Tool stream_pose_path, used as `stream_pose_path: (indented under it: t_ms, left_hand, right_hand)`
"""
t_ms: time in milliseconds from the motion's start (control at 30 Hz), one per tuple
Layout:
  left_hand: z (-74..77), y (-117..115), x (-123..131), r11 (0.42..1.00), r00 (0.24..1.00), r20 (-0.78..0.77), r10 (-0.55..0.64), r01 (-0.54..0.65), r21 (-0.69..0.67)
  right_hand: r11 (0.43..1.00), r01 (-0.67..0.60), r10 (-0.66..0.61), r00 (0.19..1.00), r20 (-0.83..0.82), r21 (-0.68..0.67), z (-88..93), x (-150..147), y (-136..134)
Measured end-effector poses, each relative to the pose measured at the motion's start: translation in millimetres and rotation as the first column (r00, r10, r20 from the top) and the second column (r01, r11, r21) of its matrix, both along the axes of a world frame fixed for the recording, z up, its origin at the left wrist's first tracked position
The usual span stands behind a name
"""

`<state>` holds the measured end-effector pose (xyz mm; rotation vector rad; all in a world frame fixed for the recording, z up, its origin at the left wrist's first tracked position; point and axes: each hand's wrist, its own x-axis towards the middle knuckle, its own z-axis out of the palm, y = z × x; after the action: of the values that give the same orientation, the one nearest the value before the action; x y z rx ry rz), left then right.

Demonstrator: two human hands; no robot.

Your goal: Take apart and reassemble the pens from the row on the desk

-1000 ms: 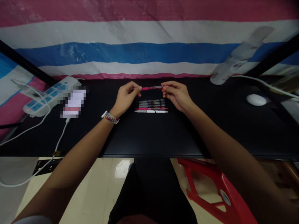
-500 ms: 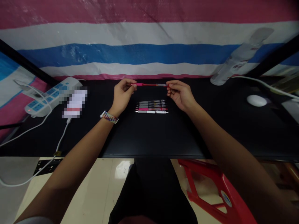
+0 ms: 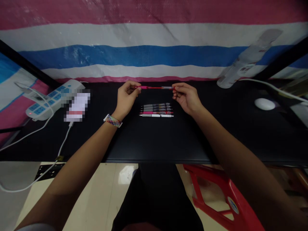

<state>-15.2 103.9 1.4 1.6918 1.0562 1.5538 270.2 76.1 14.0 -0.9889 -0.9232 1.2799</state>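
A red pen stretches level between my two hands above the back of the black desk. Its pink grip end is pinched by the fingers of my left hand. The fingertips of my right hand close on the other end, by the clear barrel. Between grip and barrel a thin red refill lies bare. Just nearer to me, several pens lie side by side: grey and dark pens, a pink pen and a white pen closest.
To the left are a power strip and a blurred-out phone on a white cable. A clear bottle and a white mouse are on the right of the desk. Below stands a red stool.
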Motion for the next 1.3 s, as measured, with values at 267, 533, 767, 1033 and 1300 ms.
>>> stream_pose_path:
  t_ms: [267,533,767,1033,1300]
  left_hand:
    - [0.9,0,1,1.000,1.000,-0.005,0.006,-0.006,-0.009]
    - [0.1,0,1,1.000,1.000,-0.015,0.008,-0.008,-0.013]
    - [1.9,-2,1,1.000,1.000,-0.026,-0.003,0.002,-0.028]
    - [6.6,-20,14,0.987,0.990,-0.083,-0.117,0.107,-0.117]
    - [10.6,-20,13,0.994,0.989,-0.100,-0.106,0.103,-0.037]
  right_hand:
    - [1.000,0.010,-0.010,1.000,-0.008,-0.002,-0.4,-2,0]
    - [1.000,-0.002,0.002,1.000,-0.023,0.006,-0.5,-1,-1]
    - [1.000,0.008,-0.009,1.000,-0.007,-0.013,3.0,-3,-3]
    - [0.996,-0.091,0.091,0.996,0.024,0.008,4.3,-11,-11]
    - [0.992,-0.118,0.119,0.993,0.027,-0.034,3.5,-11,-12]
